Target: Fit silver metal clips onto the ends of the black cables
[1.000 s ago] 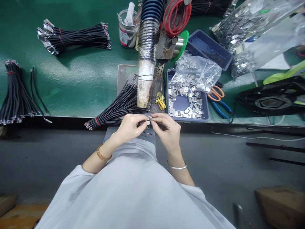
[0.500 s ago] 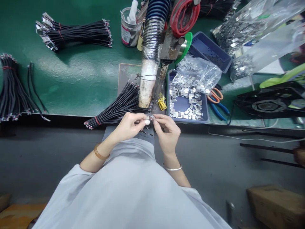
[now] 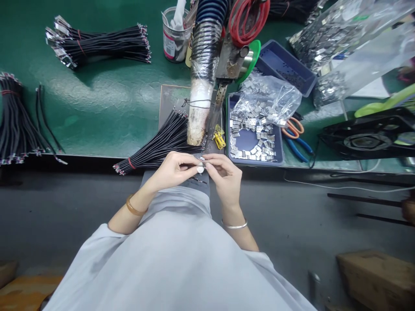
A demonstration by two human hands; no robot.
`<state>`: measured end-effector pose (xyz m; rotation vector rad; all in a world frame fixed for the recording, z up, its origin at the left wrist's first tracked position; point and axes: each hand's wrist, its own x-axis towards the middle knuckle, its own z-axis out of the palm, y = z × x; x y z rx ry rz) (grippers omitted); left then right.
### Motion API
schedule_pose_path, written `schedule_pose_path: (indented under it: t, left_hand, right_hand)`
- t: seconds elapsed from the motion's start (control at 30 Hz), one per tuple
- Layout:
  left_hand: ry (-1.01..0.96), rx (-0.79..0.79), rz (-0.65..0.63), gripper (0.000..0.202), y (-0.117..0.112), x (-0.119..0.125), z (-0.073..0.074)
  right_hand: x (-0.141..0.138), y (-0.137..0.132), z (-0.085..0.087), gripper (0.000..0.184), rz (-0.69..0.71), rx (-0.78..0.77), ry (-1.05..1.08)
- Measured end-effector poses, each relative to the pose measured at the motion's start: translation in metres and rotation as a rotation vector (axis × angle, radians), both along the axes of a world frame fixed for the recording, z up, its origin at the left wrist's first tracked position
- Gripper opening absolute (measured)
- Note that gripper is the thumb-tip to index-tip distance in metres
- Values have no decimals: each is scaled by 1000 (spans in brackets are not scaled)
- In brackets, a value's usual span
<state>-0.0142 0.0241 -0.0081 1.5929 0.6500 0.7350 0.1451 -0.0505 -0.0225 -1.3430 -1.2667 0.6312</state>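
Note:
My left hand (image 3: 175,170) and my right hand (image 3: 224,175) meet at the table's front edge, fingers pinched together around a small metal clip (image 3: 201,160) and what looks like a black wire end. Just left of them lies a fanned bundle of black wires (image 3: 158,144) tied with a red band. Loose metal clips fill a blue tray (image 3: 253,142) right of my hands. A wrapped vertical tool (image 3: 199,103) stands directly behind my fingers.
Two more black wire bundles lie at the back left (image 3: 97,43) and far left (image 3: 16,121). Orange and blue scissors (image 3: 296,136), a plastic bag of clips (image 3: 266,97), a cup (image 3: 171,36), a black fan (image 3: 369,136) and another blue tray (image 3: 285,65) crowd the right.
My hands stayed pinched together at the table edge, shifting only slightly; the view swayed a little.

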Motion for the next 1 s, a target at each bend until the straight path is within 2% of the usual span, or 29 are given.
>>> schedule_pose_path:
  t: [0.1,0.2,0.47,0.67,0.77,0.83,0.93,1.0]
  left_hand:
    - [-8,-77,-8,19,0,0,2]
    - [-1,-158,3,23,-1,1,4]
    - [-2,-193,0,24,0,4,4]
    - [11,-196,-17,22,0,4,5]
    - [36,-201,31,19,-2,6,5]
    - [37,-225,89,18,-4,8,5]
    - [8,-276,168,18,-5,13,4]
    - [-9,-291,207,18,-5,15,4]
  right_hand:
    - [0,1,-2,14,2,17,47]
    - [1,-1,-1,15,-52,60,-47]
    - [3,-5,2,18,-46,188,-349]
    - [3,-4,4,15,-13,174,-335]
    - [2,-2,6,13,-42,115,-188]
    - [3,-2,7,13,-125,137,-127]
    - [5,-5,9,15,-230,273,-223]
    - [5,-9,10,20,-184,349,-352]
